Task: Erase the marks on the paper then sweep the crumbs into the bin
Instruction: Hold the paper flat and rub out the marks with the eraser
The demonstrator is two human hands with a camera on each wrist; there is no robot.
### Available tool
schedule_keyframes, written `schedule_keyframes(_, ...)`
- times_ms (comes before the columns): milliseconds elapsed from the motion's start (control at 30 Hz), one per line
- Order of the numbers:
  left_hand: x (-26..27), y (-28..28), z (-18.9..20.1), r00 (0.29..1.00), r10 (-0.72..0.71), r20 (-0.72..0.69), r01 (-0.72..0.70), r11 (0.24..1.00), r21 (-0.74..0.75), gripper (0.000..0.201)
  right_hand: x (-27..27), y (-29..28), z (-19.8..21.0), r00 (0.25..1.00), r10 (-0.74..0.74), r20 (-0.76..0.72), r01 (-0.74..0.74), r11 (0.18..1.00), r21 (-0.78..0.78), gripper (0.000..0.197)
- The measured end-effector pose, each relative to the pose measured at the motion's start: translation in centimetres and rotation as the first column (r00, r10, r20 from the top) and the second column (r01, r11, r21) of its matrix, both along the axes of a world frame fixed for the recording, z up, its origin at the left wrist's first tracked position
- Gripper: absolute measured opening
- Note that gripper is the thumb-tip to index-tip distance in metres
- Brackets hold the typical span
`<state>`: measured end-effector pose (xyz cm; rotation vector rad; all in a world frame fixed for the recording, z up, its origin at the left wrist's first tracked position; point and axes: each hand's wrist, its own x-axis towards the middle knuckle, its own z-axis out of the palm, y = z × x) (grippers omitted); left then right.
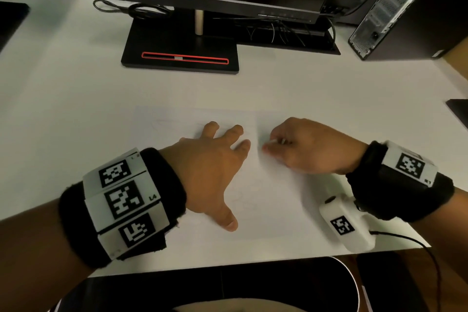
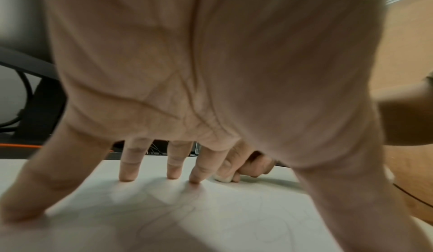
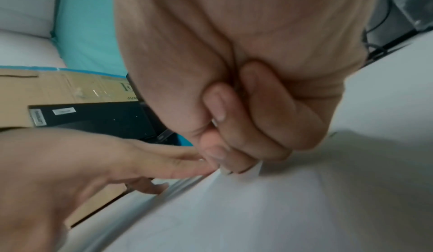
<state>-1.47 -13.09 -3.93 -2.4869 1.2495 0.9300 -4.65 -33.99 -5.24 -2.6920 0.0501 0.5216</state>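
Head view, left to right: my left hand (image 1: 215,159) lies spread flat, fingers straight, pressing the paper (image 1: 266,200) onto the white surface (image 1: 76,99) in front of the monitor stand (image 1: 180,45). Just right of it, my right hand (image 1: 304,147) pinches a small white eraser (image 2: 222,178) against the sheet. If my left hand slackens, I think rubbing could crease or tear the paper. Faint pencil lines remain near my left thumb; no bin shows.

paper (image 1: 177,119): white with faint grey pencil lines, centre of your frame
eraser (image 2: 222,178): white
monitor base (image 1: 179,40): black, red-outlined slot
wristbands (image 1: 162,180): black, with black-and-white square codes
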Motion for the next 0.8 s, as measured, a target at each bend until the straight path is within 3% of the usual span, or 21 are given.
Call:
schedule_keyframes(167,0.0,0.0,0.0,1.0,0.0,0.0,0.0,1.0,-0.001,0.131,1.0,-1.1,0.1,0.994,-0.095,0.055,0.096,0.995,-0.015,0.043)
schedule_keyframes(300,0.0,0.0,0.1,1.0,0.002,-0.005,-0.002,1.0,0.0,0.13,0.3,0.3,-0.1,0.998,0.066,-0.015,-0.066,0.998,-0.005,0.045)
schedule_keyframes(433,-0.1,0.0,0.1,1.0,0.003,0.001,-0.003,1.0,0.013,0.131,1.1,-0.7,0.3,0.999,-0.042,0.034,0.042,0.999,-0.015,0.045)
schedule_keyframes(600,-0.1,0.0,0.1,1.0,-0.004,0.005,0.004,1.0,0.02,0.133,0.3,0.6,0.2,0.994,0.105,-0.027,-0.106,0.994,-0.016,0.046)
schedule_keyframes(700,-0.1,0.0,0.0,1.0,-0.02,0.018,0.019,0.999,0.031,0.133,1.2,-0.7,0.6,1.0,-0.013,0.009,0.014,1.0,-0.022,0.046)
schedule_keyframes(800,-0.1,0.1,0.1,1.0,-0.018,0.018,0.017,0.999,0.031,0.133,0.8,-0.1,0.4,0.999,0.038,0.005,-0.038,0.999,-0.035,0.045)
